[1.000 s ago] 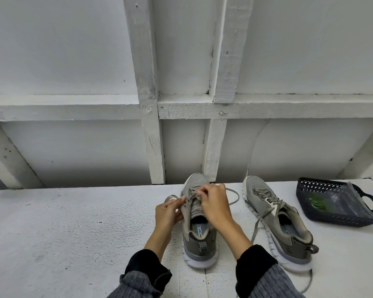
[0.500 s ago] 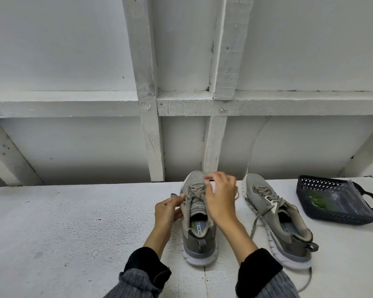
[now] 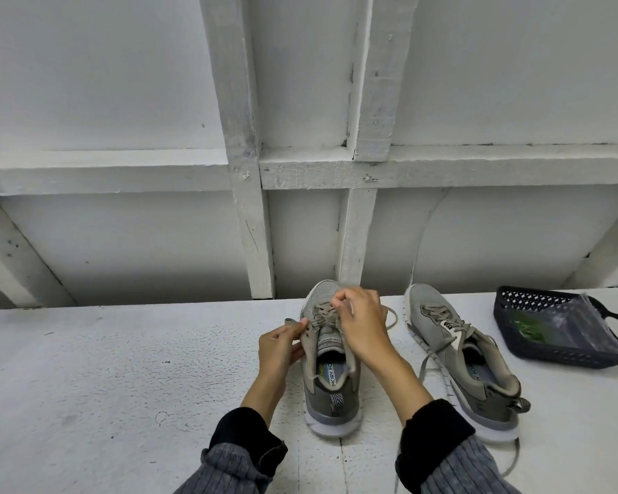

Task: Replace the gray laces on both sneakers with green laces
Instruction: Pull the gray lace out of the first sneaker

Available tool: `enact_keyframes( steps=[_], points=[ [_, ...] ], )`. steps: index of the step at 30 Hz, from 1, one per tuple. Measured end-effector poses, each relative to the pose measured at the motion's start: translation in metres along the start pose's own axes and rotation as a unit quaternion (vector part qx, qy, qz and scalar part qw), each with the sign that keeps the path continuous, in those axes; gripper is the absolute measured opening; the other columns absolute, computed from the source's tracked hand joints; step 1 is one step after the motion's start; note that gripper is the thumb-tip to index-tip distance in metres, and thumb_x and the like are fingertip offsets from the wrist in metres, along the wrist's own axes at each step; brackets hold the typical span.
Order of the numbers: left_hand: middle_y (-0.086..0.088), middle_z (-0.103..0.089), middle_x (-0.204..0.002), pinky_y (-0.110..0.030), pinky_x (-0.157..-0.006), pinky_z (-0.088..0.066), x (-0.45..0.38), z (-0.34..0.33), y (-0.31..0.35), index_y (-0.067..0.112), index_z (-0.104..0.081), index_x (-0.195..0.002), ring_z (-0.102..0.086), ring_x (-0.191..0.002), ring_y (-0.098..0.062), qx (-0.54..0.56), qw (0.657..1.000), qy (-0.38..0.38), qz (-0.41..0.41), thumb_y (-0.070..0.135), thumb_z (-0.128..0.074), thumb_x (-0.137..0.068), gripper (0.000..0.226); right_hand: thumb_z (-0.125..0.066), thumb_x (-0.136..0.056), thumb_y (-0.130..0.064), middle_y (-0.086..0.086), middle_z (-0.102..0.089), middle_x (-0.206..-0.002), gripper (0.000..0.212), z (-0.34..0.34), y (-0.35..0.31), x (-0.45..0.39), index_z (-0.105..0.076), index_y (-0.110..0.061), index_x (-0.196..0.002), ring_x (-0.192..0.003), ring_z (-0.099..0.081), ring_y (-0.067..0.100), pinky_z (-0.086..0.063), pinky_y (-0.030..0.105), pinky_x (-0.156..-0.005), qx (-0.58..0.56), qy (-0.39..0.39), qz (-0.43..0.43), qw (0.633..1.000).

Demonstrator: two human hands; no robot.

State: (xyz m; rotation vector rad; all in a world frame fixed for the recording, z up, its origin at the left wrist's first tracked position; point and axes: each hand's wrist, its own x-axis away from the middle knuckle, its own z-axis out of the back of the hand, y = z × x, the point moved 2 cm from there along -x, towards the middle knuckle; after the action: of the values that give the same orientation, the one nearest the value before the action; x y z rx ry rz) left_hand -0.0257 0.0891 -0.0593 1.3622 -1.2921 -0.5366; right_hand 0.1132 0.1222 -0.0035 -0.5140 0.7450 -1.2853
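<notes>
Near sneaker: the grey mesh sneaker [image 3: 330, 372] stands on the white table [image 3: 104, 369], toe to the wall, heel to the person.
Left hand [image 3: 279, 345]: pinches the grey flat lace [image 3: 309, 324] at the left eyelets.
Right hand [image 3: 363, 326]: fingers curled, pinching the lace over the toe.
Second grey sneaker [image 3: 461, 358]: just right, toe angled away-left.
Dark plastic basket [image 3: 557, 331]: far right.

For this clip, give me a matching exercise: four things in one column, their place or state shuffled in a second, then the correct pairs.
Things:
1. left sneaker
2. right sneaker
3. dark basket
4. left hand

Places or states:
A. on the table at far right, holding a clear bag with something green in it
B. between both hands, heel toward the camera
C. pinching a gray lace end at the shoe's left side
D. untouched, its gray laces trailing loose on the table

Pairs: 1-B, 2-D, 3-A, 4-C
</notes>
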Motion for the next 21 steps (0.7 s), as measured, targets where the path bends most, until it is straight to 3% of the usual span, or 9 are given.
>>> enact_keyframes(
  steps=[3, 5, 8, 10, 12, 14, 18, 21],
  points=[
    [-0.012, -0.065, -0.073, -0.022, -0.058, -0.054, 0.001, 0.000, 0.000, 0.001, -0.065, -0.074, -0.064, -0.062, -0.016, 0.000, 1.000, -0.003, -0.004, 0.012, -0.070, -0.085, 0.017, -0.051, -0.097, -0.033, -0.009, -0.051, -0.128, 0.018, -0.014, 0.006, 0.005, -0.062, -0.025, -0.109, -0.124, -0.033, 0.016, -0.026, 0.037, -0.097, 0.139, -0.089, 0.033, 0.986],
    [-0.012, -0.066, -0.073, -0.023, -0.060, -0.055, 0.002, 0.000, -0.001, 0.000, -0.066, -0.074, -0.065, -0.063, -0.017, 0.001, 1.000, -0.004, -0.005, 0.012, -0.070, -0.085, 0.017, -0.051, -0.097, -0.033, -0.009, -0.049, -0.131, 0.020, -0.024, 0.013, 0.009, -0.063, -0.023, -0.109, -0.126, -0.031, 0.016, -0.025, 0.037, -0.099, 0.165, -0.100, 0.036, 0.981],
    [-0.012, -0.067, -0.073, -0.023, -0.060, -0.055, 0.002, 0.001, -0.001, -0.001, -0.068, -0.076, -0.065, -0.066, -0.018, 0.004, 1.000, -0.008, -0.011, 0.013, -0.070, -0.085, 0.016, -0.055, -0.095, -0.029, -0.012, -0.058, -0.118, 0.014, -0.026, 0.015, 0.010, -0.067, -0.023, -0.092, -0.120, -0.041, 0.016, -0.029, 0.035, -0.097, 0.041, -0.052, -0.007, 0.998],
    [-0.010, -0.067, -0.071, -0.023, -0.060, -0.055, 0.001, 0.001, -0.001, 0.000, -0.068, -0.076, -0.065, -0.065, -0.018, 0.004, 1.000, -0.005, -0.008, 0.013, -0.070, -0.085, 0.017, -0.058, -0.094, -0.022, -0.010, -0.066, -0.101, 0.015, -0.021, 0.012, 0.006, -0.068, -0.016, -0.083, -0.109, -0.056, 0.020, -0.042, 0.041, -0.098, -0.121, -0.025, -0.057, 0.991],
    [-0.009, -0.068, -0.071, -0.022, -0.059, -0.054, 0.001, 0.001, -0.002, 0.001, -0.067, -0.074, -0.065, -0.061, -0.017, 0.006, 1.000, -0.005, -0.005, 0.013, -0.069, -0.086, 0.017, -0.056, -0.095, -0.017, 0.003, -0.071, -0.093, 0.018, -0.012, 0.006, 0.005, -0.065, -0.009, -0.081, -0.095, -0.065, 0.026, -0.050, 0.047, -0.093, -0.329, -0.005, -0.118, 0.937],
    [-0.009, -0.068, -0.071, -0.022, -0.059, -0.054, 0.001, 0.001, -0.002, 0.001, -0.067, -0.073, -0.065, -0.060, -0.016, 0.003, 1.000, -0.006, -0.005, 0.013, -0.069, -0.086, 0.017, -0.052, -0.098, -0.016, 0.012, -0.071, -0.085, 0.020, -0.004, 0.003, 0.006, -0.060, -0.008, -0.081, -0.081, -0.066, 0.025, -0.055, 0.041, -0.082, -0.469, 0.010, -0.141, 0.872],
    [-0.012, -0.069, -0.076, -0.026, -0.063, -0.054, -0.002, 0.001, -0.005, 0.001, -0.068, -0.076, -0.066, -0.067, -0.019, -0.006, 1.000, -0.002, -0.005, 0.016, -0.071, -0.085, 0.018, -0.044, -0.100, -0.016, 0.000, -0.046, -0.060, 0.023, 0.006, 0.005, 0.006, -0.051, -0.009, -0.080, -0.051, -0.044, 0.009, -0.046, 0.025, -0.060, -0.581, 0.076, -0.148, 0.797],
    [-0.014, -0.070, -0.078, -0.028, -0.066, -0.055, -0.004, 0.002, -0.007, 0.001, -0.069, -0.076, -0.067, -0.072, -0.024, -0.006, 1.000, 0.003, -0.006, 0.016, -0.072, -0.085, 0.018, -0.051, -0.098, -0.021, -0.003, -0.045, -0.060, 0.022, 0.017, 0.012, 0.001, -0.057, -0.012, -0.079, -0.048, -0.036, 0.004, -0.035, 0.017, -0.047, -0.522, 0.140, -0.136, 0.830]
  ],
)
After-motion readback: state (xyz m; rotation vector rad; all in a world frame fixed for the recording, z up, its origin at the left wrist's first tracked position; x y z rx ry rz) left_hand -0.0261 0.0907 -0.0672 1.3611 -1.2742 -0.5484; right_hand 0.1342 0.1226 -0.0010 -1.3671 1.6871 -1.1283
